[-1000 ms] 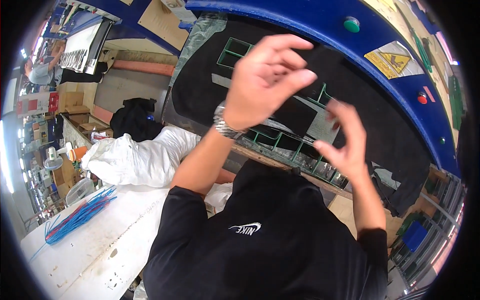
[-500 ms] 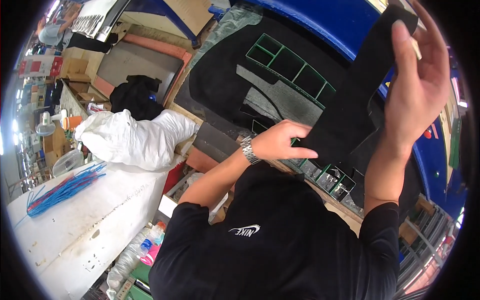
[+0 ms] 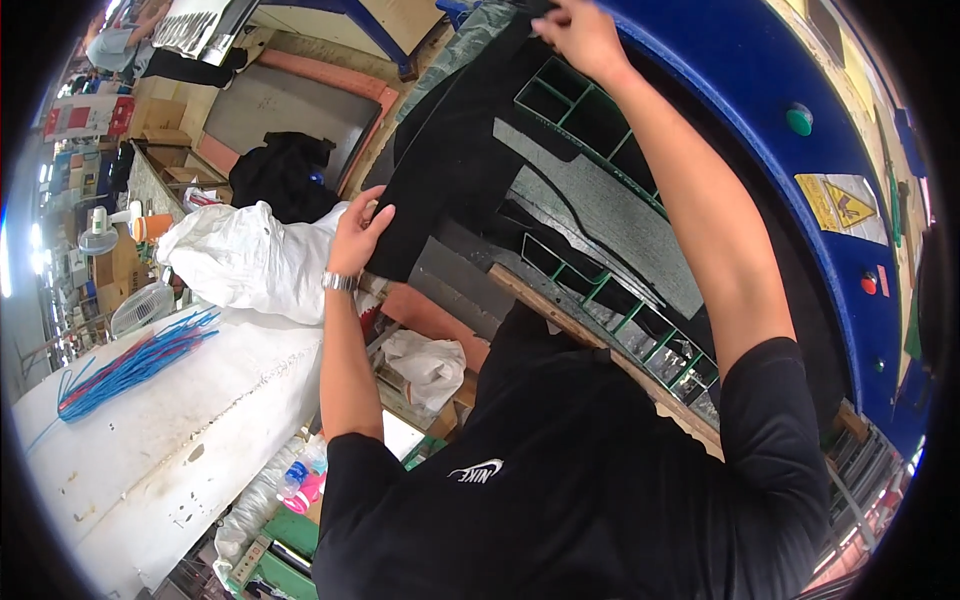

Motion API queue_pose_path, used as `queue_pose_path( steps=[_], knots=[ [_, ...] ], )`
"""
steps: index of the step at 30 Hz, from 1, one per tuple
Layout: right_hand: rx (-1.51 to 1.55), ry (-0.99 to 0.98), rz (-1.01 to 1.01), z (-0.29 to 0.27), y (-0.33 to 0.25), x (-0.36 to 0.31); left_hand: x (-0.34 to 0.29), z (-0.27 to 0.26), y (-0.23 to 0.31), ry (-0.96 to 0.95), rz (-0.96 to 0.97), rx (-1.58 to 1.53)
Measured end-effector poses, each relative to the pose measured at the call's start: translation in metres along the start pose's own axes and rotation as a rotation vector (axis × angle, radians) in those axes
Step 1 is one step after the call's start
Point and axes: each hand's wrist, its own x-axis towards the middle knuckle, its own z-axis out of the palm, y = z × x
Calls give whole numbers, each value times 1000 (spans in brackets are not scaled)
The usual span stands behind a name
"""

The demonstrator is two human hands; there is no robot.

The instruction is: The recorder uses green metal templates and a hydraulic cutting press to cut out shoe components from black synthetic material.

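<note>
Fabric (image 3: 445,165) slants lengthwise from lower left to upper right, hands (image 3: 355,238) (image 3: 585,45) gripping both ends.

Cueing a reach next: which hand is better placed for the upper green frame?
Probably the right hand: it's at the far end of the black sheet, near the upper green frame; the left hand is farther off, at the other end.

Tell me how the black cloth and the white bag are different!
The black cloth is dark, while the white bag is pale. The cloth looks flat and long; the bag is puffy and wrinkled. The cloth spans from the left hand to the right hand, but no hand grips the bag. Both look soft.
</note>
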Motion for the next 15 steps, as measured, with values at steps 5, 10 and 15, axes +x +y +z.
queue_pose_path(
  steps=[5, 10, 15],
  knots=[
    [-477, -331, -18, -39, -6, -115, -26, -15, -35, 325, 50, 499],
    [-571, -496, 223, -109, 8, -185, 5, 29, 13, 279, 183, 298],
    [-492, -371, 95, -152, -18, -166, 98, 105, 54, 75, 545, 335]
  ],
)
